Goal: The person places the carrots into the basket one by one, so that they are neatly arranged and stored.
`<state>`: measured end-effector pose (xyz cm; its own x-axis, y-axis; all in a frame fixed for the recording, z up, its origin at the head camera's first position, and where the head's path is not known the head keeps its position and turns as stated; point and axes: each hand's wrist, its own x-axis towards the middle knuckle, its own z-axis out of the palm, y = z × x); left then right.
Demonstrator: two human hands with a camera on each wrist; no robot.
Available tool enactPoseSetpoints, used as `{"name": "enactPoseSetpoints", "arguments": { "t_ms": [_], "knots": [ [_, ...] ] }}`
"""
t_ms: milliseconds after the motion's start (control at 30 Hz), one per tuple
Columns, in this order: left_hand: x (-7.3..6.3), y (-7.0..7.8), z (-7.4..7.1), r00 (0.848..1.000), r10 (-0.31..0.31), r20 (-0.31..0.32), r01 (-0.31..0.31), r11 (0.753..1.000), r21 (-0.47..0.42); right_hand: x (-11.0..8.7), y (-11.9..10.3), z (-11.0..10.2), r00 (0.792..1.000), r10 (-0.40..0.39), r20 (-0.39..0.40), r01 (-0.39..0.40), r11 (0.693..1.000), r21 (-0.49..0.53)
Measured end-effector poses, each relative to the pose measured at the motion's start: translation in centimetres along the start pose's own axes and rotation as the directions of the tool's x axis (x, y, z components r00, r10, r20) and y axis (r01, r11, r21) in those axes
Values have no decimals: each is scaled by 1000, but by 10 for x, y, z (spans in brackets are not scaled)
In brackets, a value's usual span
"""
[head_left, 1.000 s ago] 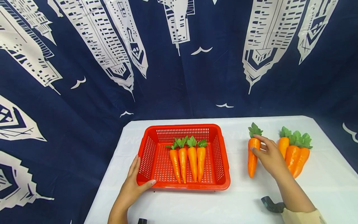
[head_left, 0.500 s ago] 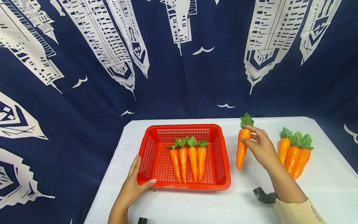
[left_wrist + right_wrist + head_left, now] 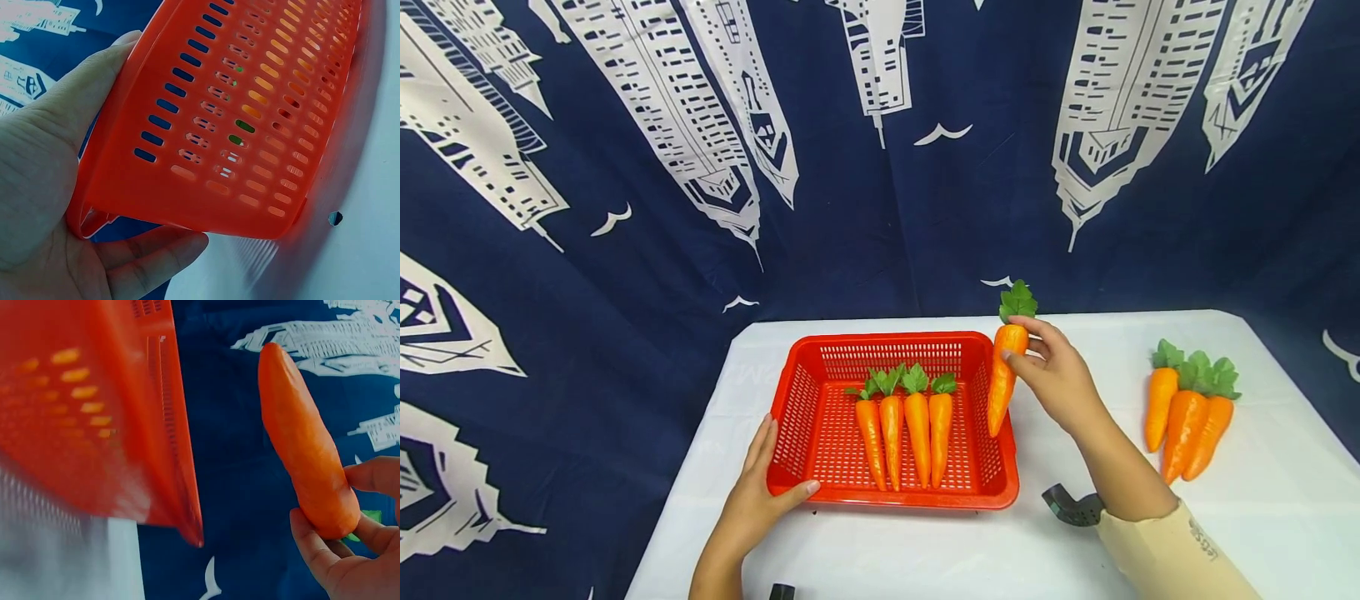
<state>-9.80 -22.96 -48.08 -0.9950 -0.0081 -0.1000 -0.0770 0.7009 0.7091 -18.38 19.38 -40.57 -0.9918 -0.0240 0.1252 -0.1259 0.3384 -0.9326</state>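
My right hand (image 3: 1060,379) pinches an orange carrot (image 3: 1004,379) near its leafy top, between thumb and fingers. That carrot hangs above the right rim of a red perforated plastic basket (image 3: 917,499), tip pointing down. In the right wrist view the carrot (image 3: 306,444) stands apart from the basket wall. Inside the basket several carrots (image 3: 917,437) lie side by side, green tops toward the back. My left hand (image 3: 752,492) grips the basket's near left corner; the left wrist view has the thumb and fingers on either side of the rim (image 3: 103,144).
Three more carrots (image 3: 1185,429) lie together on the right of the white-covered table (image 3: 925,558). Behind it hangs a dark blue cloth (image 3: 850,233) with white building prints. A black wrist device (image 3: 1072,506) sits beside the right forearm.
My right hand has lifted the carrot off the white table and carried it left, to above the basket's right rim. My left hand and the basket have stayed in place.
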Motion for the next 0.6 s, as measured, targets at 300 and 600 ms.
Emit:
{"name": "enactPoseSetpoints", "arguments": {
  "t_ms": [300,600],
  "knots": [
    [0,0,0,1000,0,4,0,1000,6,16,-14,23,996,-51,80,53,998,-34],
    [0,-1,0,1000,7,-8,-7,1000,9,36,-20,52,992,-15,125,17,1000,-15]
  ]
}}
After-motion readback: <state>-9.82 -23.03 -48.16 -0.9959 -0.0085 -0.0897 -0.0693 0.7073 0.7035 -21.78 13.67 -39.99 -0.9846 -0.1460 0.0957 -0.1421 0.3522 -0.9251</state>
